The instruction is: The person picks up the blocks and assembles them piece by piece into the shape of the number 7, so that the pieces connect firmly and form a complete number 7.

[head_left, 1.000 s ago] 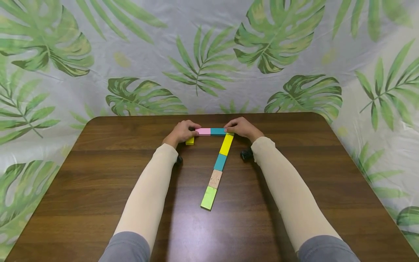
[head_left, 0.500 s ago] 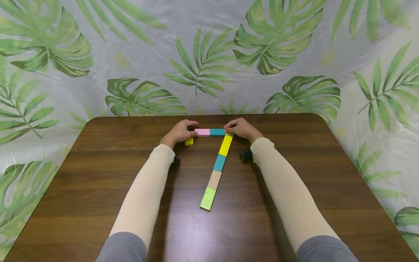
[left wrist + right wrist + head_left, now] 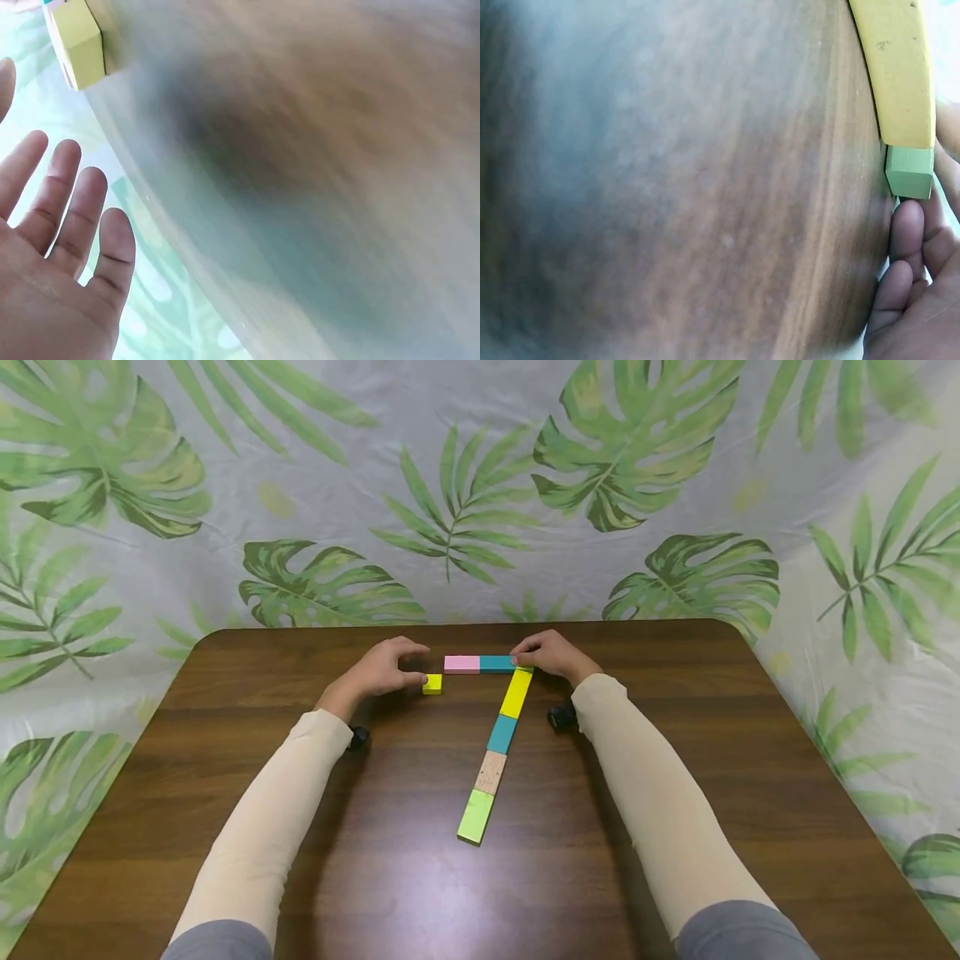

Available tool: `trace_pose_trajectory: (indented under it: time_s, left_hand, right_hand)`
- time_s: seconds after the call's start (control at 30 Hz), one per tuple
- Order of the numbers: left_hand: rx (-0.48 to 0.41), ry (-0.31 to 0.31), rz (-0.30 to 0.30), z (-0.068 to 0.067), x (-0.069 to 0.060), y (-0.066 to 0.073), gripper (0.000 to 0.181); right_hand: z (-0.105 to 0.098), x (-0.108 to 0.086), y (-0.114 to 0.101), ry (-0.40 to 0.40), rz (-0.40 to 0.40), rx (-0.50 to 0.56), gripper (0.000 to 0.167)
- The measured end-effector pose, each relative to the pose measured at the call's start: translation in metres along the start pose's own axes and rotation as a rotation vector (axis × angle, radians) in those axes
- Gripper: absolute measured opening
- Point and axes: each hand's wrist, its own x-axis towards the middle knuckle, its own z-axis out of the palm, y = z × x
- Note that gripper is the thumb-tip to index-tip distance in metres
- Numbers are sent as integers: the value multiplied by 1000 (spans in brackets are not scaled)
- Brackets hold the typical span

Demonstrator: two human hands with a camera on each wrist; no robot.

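Observation:
My left hand [image 3: 375,670] is beside a small yellow block [image 3: 432,684]; its thumb tip is close to the block, and whether they touch I cannot tell. Straight, spread fingers show in the left wrist view, apart from the block. A pink block [image 3: 461,665] and a teal block [image 3: 495,665] lie end to end along the far side. At the row's right end, my right hand [image 3: 557,655] holds a green block [image 3: 910,172] with curled fingers, hiding most of it. A yellow block [image 3: 516,692] meets the row at this corner.
From the corner, a slanting line runs toward me: the yellow block, a teal block [image 3: 502,734], a plain wooden block [image 3: 491,773] and a lime-green block [image 3: 476,817]. All lie on the brown table [image 3: 637,860]. A leaf-patterned cloth [image 3: 480,593] hangs behind its far edge.
My left hand has let go of the pink block's left end and moved left toward me, uncovering the small yellow block. My right hand stays at the corner.

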Motion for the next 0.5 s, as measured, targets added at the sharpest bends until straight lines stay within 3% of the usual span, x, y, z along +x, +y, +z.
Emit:
trace_pose_trajectory:
  time_s: [0.2,0.5]
  left_hand:
    - [33,-23,13,4,-9,-4,56]
    - [59,-45,26,11,-4,2,51]
  right_hand:
    - [-1,0,1,-2,20,-5,29]
    - [-2,1,1,-6,-7,-24,30]
